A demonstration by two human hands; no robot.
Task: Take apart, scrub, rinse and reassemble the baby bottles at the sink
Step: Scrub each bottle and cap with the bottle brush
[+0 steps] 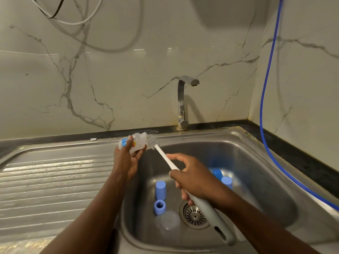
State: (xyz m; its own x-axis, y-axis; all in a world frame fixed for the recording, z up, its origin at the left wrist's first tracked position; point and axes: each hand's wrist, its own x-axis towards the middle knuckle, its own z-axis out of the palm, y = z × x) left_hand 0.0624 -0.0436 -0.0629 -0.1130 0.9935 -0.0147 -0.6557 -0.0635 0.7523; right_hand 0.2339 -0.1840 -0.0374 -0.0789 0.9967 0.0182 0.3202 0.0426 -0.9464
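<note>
My left hand (126,158) grips a small clear baby bottle (136,143) with a blue and red print, tilted on its side above the sink's left rim. My right hand (192,177) holds a long bottle brush (207,208) with a white stem and grey handle. Its grey bristle head (152,141) sits right at the bottle's open mouth. Down in the steel sink (256,180) lie a blue cap (160,189), a blue screw ring (159,207), a clear dome cover (167,221) and two more blue parts (222,178) partly hidden behind my right hand.
A chrome tap (183,99) stands behind the sink, its spout dry. The ribbed draining board (55,180) stretches to the left. The drain strainer (195,216) sits in the basin floor. A blue hose (266,107) hangs down the right wall and runs along the counter.
</note>
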